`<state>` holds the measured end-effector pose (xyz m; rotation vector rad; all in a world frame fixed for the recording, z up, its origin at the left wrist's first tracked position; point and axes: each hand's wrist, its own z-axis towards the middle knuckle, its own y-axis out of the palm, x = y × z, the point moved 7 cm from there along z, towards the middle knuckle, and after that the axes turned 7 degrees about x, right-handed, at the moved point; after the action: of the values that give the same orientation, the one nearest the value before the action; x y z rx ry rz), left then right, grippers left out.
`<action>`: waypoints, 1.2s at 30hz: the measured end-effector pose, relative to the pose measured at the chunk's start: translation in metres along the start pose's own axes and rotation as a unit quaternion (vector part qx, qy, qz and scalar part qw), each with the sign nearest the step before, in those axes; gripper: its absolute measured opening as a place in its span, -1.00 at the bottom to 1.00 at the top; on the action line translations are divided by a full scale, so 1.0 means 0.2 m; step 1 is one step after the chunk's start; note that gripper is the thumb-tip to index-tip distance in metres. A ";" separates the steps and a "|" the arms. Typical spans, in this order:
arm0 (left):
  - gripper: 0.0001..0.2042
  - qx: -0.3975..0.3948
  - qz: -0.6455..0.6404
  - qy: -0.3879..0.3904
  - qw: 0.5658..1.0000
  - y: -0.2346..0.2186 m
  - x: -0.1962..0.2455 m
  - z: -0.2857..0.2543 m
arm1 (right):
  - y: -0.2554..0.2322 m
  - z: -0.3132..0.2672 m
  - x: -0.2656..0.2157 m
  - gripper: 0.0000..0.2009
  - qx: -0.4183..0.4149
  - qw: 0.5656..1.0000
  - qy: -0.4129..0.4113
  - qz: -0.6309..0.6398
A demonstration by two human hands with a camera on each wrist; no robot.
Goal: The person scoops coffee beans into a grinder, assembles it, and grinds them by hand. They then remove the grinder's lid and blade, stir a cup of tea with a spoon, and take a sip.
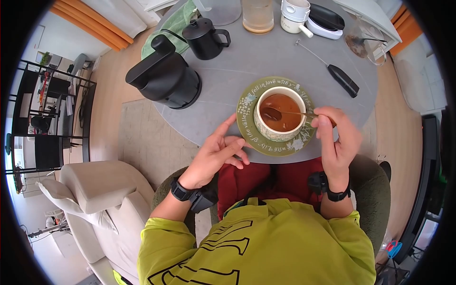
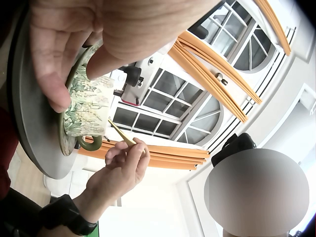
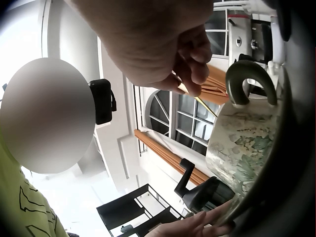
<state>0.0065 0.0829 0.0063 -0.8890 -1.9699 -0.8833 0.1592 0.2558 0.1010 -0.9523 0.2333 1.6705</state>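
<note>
A floral cup [image 1: 280, 134] with brown liquid [image 1: 284, 124] in it stands on a green saucer [image 1: 247, 137] with white lettering. My right hand [image 1: 339, 135] pinches the handle of a gold spoon [image 3: 205, 107] between thumb and fingers, and the spoon's bowl lies at the liquid's surface. At the saucer's near left edge is my left hand [image 1: 216, 156], its index finger stretched along the rim and its thumb at the edge. The left wrist view has these fingers [image 2: 54, 94] close beside the cup. A green cup handle [image 3: 252, 74] shows in the right wrist view.
On the grey round table [image 1: 218, 90] stand a black grinder-like appliance [image 1: 166, 78] and a black gooseneck kettle [image 1: 204, 40]. A black-handled frother [image 1: 343, 80] lies to the right. Along the back are a glass container [image 1: 258, 16], a white cup [image 1: 293, 16] and a scale [image 1: 325, 29].
</note>
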 end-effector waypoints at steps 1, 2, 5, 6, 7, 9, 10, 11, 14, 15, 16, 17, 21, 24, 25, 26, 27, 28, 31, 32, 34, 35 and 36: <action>-0.33 0.000 0.000 0.001 1.000 0.00 0.00 0.00 | 0.01 0.00 0.00 -0.92 0.003 1.000 -0.005 0.004; -0.33 0.000 0.000 0.000 1.000 0.00 0.00 0.00 | 0.01 0.01 0.00 -0.92 0.005 1.000 -0.010 0.007; -0.33 0.002 -0.006 0.001 1.000 0.00 -0.01 0.00 | -0.01 0.02 0.00 -0.92 0.011 0.999 -0.016 -0.030; -0.33 0.002 -0.009 0.001 1.000 -0.01 -0.01 0.00 | -0.01 0.02 0.01 -0.92 0.010 0.999 -0.016 -0.030; -0.33 0.002 -0.011 0.000 1.000 -0.01 -0.01 0.00 | -0.02 0.02 0.01 -0.92 0.023 0.998 -0.029 -0.044; -0.33 0.002 -0.011 -0.001 1.000 -0.01 -0.01 0.00 | -0.05 0.02 0.01 -0.92 0.036 0.997 -0.041 -0.059; -0.33 0.002 -0.011 -0.001 1.000 -0.01 -0.01 0.00 | -0.06 0.02 0.01 -0.93 0.037 0.996 -0.047 -0.066; -0.33 0.002 -0.011 -0.001 1.000 -0.01 -0.01 0.00 | -0.07 0.02 0.00 -0.93 0.037 0.995 -0.054 -0.072; -0.33 0.003 -0.008 -0.003 1.000 -0.01 -0.01 0.00 | -0.10 0.01 -0.02 -0.94 0.027 0.996 -0.043 -0.079; -0.33 0.003 -0.008 -0.003 1.000 -0.01 -0.01 0.00 | -0.10 0.00 -0.02 -0.94 0.028 0.995 -0.043 -0.080; -0.33 0.002 -0.007 -0.002 1.000 -0.01 -0.01 0.00 | -0.09 0.00 -0.01 -0.94 0.019 0.998 -0.025 -0.051; -0.33 0.002 -0.007 -0.002 1.000 -0.01 -0.01 0.00 | -0.08 0.00 -0.01 -0.93 0.010 1.000 -0.007 -0.023; -0.33 0.001 -0.011 0.001 1.000 0.00 -0.01 0.00 | -0.02 -0.01 -0.01 -0.92 -0.022 1.000 0.011 0.004; -0.33 -0.001 -0.009 0.002 1.000 0.00 0.00 0.00 | 0.00 0.01 -0.02 -0.91 -0.026 0.999 -0.019 0.000; -0.33 -0.002 -0.008 0.002 1.000 0.00 0.00 0.00 | 0.00 0.01 -0.01 -0.90 -0.017 0.999 -0.026 -0.013; -0.33 -0.002 -0.008 0.003 1.000 0.00 0.00 0.00 | -0.01 0.01 -0.01 -0.90 -0.008 0.999 -0.033 -0.026; -0.33 -0.001 -0.008 0.002 1.000 0.00 0.00 0.00 | -0.02 0.01 0.00 -0.90 -0.008 0.999 -0.033 -0.026; -0.33 -0.001 -0.007 0.002 1.000 0.00 0.00 0.00 | -0.03 0.01 0.01 -0.90 0.002 0.999 -0.032 -0.037; -0.33 -0.003 -0.004 0.003 1.000 0.00 0.00 0.00 | -0.06 0.01 0.01 -0.91 0.014 0.997 -0.045 -0.065; -0.33 -0.003 -0.004 0.003 1.000 0.00 -0.01 0.00 | -0.07 0.02 0.00 -0.91 0.017 0.995 -0.059 -0.083; -0.34 -0.003 -0.002 0.005 1.000 0.00 -0.01 0.00 | -0.09 0.01 -0.01 -0.92 0.017 0.994 -0.063 -0.088; -0.34 -0.003 -0.001 0.004 1.000 0.00 -0.01 0.00 | -0.10 0.01 -0.02 -0.92 0.017 0.993 -0.066 -0.092; -0.34 -0.002 -0.001 0.003 1.000 0.00 0.00 0.00 | -0.11 0.00 -0.04 -0.92 0.018 0.993 -0.066 -0.093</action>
<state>0.0071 0.0827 0.0057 -0.8846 -1.9646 -0.8900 0.1777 0.2581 0.1136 -0.8087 0.0821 1.5454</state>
